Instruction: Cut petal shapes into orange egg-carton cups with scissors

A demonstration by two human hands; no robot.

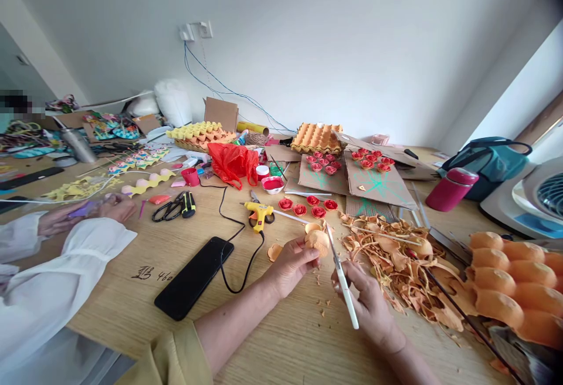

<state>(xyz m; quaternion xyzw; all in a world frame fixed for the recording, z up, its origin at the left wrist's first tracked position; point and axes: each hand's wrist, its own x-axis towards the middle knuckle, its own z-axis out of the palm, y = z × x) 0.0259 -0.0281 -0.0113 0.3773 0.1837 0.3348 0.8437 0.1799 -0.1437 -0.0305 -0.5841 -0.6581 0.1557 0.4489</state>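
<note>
In my left hand (295, 264) is an orange egg-carton cup (317, 243), pinched between thumb and fingers with its rounded side toward me. My right hand (367, 300) grips white-handled scissors (345, 291), seen nearly edge-on, their blades pointing up beside the cup's right edge. Just behind the held cup is another pale orange cup piece (311, 228). A small petal-shaped cutting (275, 252) lies left of my left hand. Small scraps are scattered on the table between my hands.
A heap of orange trimmings (396, 262) lies right, beside an orange egg tray (505, 279). Red paper roses (318, 212) sit ahead, near a yellow glue gun (260, 216) with its cord. A black phone (193, 279) lies left. A co-worker's hands (116, 206) work far left.
</note>
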